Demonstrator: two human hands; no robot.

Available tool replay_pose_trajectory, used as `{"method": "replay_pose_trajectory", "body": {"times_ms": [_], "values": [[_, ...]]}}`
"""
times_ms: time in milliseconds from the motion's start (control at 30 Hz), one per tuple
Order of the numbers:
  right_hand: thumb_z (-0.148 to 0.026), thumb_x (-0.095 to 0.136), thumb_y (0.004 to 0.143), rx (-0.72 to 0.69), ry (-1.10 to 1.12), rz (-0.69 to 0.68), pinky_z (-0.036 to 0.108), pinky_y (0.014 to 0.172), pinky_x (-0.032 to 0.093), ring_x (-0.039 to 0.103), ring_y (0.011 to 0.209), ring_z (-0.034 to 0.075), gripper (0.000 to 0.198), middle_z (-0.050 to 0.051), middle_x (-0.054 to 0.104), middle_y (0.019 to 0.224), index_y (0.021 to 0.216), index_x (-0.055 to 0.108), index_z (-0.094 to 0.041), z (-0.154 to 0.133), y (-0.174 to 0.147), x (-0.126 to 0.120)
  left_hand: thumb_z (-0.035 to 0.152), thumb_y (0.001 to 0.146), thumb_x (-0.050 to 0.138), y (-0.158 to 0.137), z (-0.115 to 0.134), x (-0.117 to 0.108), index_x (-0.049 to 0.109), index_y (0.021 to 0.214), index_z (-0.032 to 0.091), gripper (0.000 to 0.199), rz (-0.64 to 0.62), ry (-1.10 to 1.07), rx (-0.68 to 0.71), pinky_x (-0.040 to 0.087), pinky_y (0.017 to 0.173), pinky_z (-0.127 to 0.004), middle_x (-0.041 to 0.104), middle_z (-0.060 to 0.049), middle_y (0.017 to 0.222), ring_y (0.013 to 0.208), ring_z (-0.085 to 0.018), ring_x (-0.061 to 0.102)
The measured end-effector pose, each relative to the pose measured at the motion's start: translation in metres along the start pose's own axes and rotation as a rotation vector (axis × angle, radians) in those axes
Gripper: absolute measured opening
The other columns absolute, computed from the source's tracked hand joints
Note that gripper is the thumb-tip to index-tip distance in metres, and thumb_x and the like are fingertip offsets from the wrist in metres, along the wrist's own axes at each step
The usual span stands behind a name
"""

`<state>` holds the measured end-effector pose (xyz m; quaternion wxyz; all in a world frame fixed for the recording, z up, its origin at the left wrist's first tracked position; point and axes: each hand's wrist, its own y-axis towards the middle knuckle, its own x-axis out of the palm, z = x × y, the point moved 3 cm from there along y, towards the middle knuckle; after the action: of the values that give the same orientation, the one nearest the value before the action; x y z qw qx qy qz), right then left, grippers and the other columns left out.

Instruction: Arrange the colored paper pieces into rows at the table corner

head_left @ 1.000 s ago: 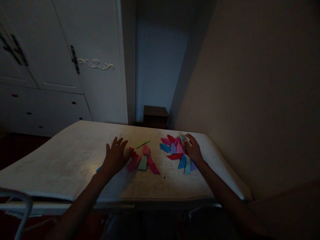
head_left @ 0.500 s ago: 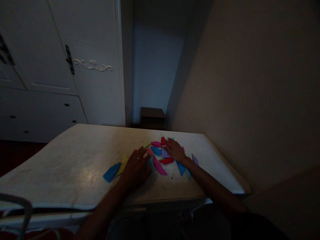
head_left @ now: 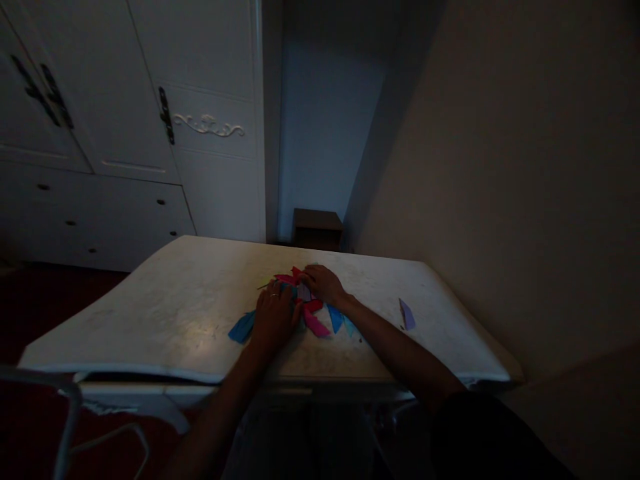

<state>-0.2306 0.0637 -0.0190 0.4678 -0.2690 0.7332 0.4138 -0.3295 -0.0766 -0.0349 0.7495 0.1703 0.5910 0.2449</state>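
Folded paper pieces in several colours lie heaped on the white table (head_left: 200, 273). My left hand (head_left: 275, 313), with a ring on one finger, rests over the heap's left side, fingers stretched out. A blue folded paper piece (head_left: 243, 327) pokes out to its left. My right hand (head_left: 323, 283) lies across the right side of the heap, fingers extended. Between the hands show a magenta piece (head_left: 315, 323), a red piece (head_left: 313, 305) and a pale purple piece (head_left: 303, 291). Another blue piece (head_left: 335, 319) sits under my right wrist. Some pieces are hidden beneath both hands.
A lone lilac paper piece (head_left: 407, 315) lies apart on the table's right. Behind stand a white wardrobe (head_left: 215, 180) and a small brown cabinet (head_left: 317, 219). A wall (head_left: 500, 167) runs along the right; a pale metal frame (head_left: 73, 413) is at lower left.
My hands have drawn closer together, bunching the paper pieces tighter. The lilac piece now lies farther from my right arm. The view has turned slightly left.
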Motion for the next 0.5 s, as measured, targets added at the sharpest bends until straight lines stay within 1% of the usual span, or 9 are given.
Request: {"method": "replay_pose_trajectory", "body": {"times_ms": [167, 333, 400, 500], "values": [[-0.046, 0.026, 0.102, -0.08, 0.067, -0.041, 0.034, 0.092, 0.043, 0.061, 0.097, 0.02, 0.052, 0.006, 0.07, 0.096, 0.094, 0.07, -0.019, 0.017, -0.015, -0.012, 0.036, 0.087, 0.053, 0.002, 0.001, -0.001, 0.057, 0.117, 0.013, 0.037, -0.034, -0.047, -0.012, 0.036, 0.103, -0.053, 0.058, -0.021, 0.127, 0.126, -0.034, 0.048], [-0.049, 0.032, 0.099, -0.135, 0.213, -0.051, 0.04, 0.095, 0.046, 0.062, 0.102, 0.023, 0.049, 0.008, 0.07, 0.098, 0.094, 0.07, -0.02, 0.038, -0.041, -0.035, 0.038, 0.088, 0.052, 0.005, 0.002, -0.003, 0.056, 0.116, 0.014, 0.036, -0.127, -0.069, -0.005, 0.038, 0.1, -0.05, 0.064, -0.017, 0.117, 0.113, -0.031, 0.057], [-0.049, 0.035, 0.098, -0.14, 0.258, -0.037, 0.044, 0.096, 0.047, 0.061, 0.105, 0.026, 0.046, 0.011, 0.069, 0.105, 0.1, 0.069, -0.018, 0.044, -0.05, -0.046, 0.038, 0.088, 0.054, 0.006, 0.003, -0.003, 0.058, 0.112, 0.014, 0.034, -0.169, -0.081, 0.011, 0.041, 0.097, -0.046, 0.066, -0.015, 0.11, 0.107, -0.03, 0.059], [-0.049, 0.043, 0.096, -0.075, 0.278, 0.011, 0.049, 0.1, 0.045, 0.057, 0.115, 0.029, 0.044, 0.014, 0.062, 0.123, 0.12, 0.061, -0.017, 0.05, -0.057, -0.055, 0.037, 0.087, 0.057, 0.009, 0.005, -0.004, 0.06, 0.106, 0.016, 0.029, -0.185, -0.116, 0.041, 0.045, 0.092, -0.042, 0.068, -0.012, 0.103, 0.101, -0.028, 0.061]]}}
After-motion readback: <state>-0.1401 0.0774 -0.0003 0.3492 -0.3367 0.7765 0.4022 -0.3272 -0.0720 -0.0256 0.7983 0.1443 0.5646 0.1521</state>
